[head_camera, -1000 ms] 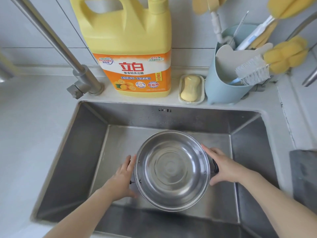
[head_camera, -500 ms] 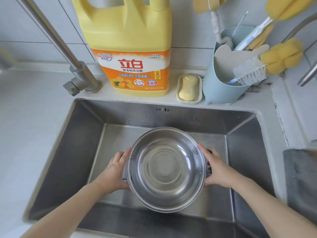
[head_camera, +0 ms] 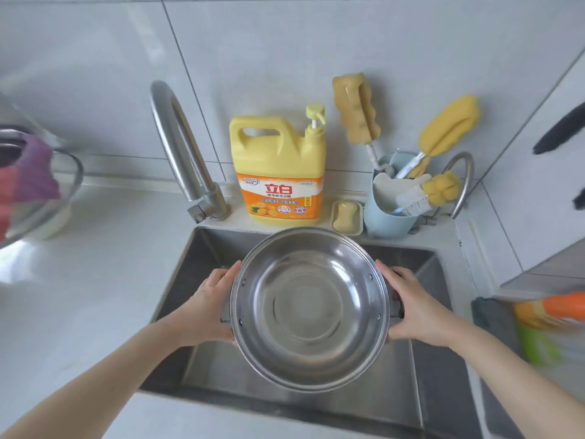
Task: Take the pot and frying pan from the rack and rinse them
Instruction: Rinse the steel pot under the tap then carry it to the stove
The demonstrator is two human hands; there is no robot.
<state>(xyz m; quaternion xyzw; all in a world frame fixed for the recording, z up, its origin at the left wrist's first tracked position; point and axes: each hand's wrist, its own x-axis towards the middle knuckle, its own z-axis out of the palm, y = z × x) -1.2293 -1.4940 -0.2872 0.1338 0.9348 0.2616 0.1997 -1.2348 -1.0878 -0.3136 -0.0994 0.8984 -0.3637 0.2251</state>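
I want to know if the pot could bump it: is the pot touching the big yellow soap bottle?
Cannot tell. In the head view the pot, held by both hands, overlaps the yellow bottle's base, so no gap or contact shows.

The pot, gripped by its side handles in the left hand and right hand, now sits higher over the sink than a second ago, its rim overlapping the sink's back edge below the detergent jug.
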